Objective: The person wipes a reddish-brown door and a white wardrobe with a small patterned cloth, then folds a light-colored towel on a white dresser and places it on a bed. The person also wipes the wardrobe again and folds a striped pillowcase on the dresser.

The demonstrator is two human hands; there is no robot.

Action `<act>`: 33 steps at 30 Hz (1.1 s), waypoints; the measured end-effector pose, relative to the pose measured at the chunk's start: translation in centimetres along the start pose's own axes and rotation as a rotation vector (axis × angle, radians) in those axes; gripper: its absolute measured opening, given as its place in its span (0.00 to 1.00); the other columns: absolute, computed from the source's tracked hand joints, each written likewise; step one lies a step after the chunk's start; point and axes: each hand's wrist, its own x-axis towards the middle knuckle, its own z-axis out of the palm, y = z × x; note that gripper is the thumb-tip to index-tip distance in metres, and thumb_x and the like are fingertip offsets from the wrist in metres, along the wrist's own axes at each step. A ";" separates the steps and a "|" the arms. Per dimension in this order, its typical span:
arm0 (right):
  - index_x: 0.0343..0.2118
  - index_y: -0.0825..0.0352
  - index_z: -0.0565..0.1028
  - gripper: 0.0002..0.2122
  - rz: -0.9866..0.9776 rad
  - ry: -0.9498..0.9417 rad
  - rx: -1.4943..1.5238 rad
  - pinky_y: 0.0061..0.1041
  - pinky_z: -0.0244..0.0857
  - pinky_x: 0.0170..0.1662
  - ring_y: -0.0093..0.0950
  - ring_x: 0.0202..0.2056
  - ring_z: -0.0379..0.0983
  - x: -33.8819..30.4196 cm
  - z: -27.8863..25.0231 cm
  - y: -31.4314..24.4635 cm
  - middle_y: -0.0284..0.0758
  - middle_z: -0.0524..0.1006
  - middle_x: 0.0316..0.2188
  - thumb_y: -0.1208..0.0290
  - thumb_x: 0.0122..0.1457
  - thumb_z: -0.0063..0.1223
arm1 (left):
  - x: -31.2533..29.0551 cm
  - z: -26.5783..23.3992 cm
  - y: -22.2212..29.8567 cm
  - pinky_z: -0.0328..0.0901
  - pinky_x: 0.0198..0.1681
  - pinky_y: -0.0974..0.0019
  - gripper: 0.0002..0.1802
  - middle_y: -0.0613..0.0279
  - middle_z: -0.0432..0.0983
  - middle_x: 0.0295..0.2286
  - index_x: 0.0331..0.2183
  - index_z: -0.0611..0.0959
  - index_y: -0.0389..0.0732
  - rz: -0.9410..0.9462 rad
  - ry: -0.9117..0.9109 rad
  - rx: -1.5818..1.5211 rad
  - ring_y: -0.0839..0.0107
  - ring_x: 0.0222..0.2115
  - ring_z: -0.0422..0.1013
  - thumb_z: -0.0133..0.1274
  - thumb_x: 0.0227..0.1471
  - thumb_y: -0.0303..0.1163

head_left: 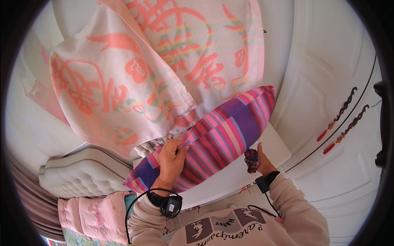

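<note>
A long cushion [217, 141] with pink, red and purple stripes lies slantwise in front of me. My left hand [171, 160] pinches the fabric of its upper side near the left end, with the fingers closed. Just off the cushion's lower right edge is my right hand [264, 162], its thumb pointing up. Against its palm sits a small bunched dark floral cloth, like a scrunchie [252, 160]; the other fingers are mostly hidden behind it. Under the cushion shows a white surface [266, 141].
A pink and white towel [123, 82] with red patterns drapes over something beyond the cushion. White cabinet doors [320, 94] with dark tasselled handles [349, 128] stand on the right. At lower left are a tufted headboard [86, 172] and a pink pillow [96, 215].
</note>
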 end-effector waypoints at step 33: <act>0.40 0.76 0.76 0.29 -0.633 0.067 -0.455 0.21 0.67 0.36 0.22 0.30 0.72 7.7 16.4 -14.8 0.33 0.77 0.29 0.46 0.55 0.63 | -7.9 5.5 -14.4 0.64 0.46 0.72 0.11 0.66 0.76 0.38 0.45 0.76 0.37 -0.609 0.237 -0.557 0.77 0.39 0.70 0.50 0.62 0.30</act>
